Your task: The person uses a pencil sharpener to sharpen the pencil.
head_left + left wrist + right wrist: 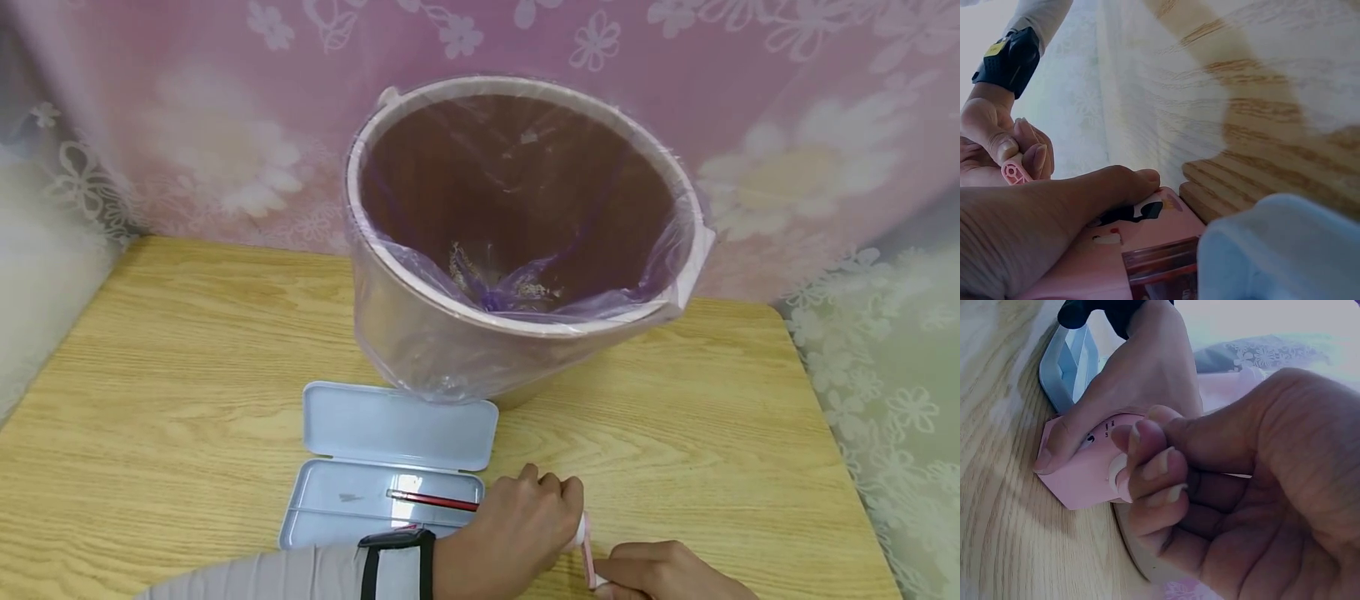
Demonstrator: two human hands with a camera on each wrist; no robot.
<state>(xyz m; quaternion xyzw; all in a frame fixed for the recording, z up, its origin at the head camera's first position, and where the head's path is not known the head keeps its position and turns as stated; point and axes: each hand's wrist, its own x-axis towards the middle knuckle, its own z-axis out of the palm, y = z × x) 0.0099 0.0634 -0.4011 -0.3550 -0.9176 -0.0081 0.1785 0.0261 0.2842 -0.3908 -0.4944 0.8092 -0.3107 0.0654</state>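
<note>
A pink crank pencil sharpener [1110,250] with a dark see-through window stands on the table. My left hand [517,521] grips its body from above, the thumb pressed along its side in the right wrist view. In the head view that hand hides most of the sharpener. At the sharpener's side my right hand [667,571] pinches the knob end of the pink crank handle [588,554]. The light blue pencil case [401,425] lies open just left of my left hand, with a red pencil [435,500] in its lower tray.
Behind the pencil case stands a large bin [480,358] lined with a thin purple plastic bag [491,296]. The wooden table [187,358] runs back to a pink flowered curtain [225,108].
</note>
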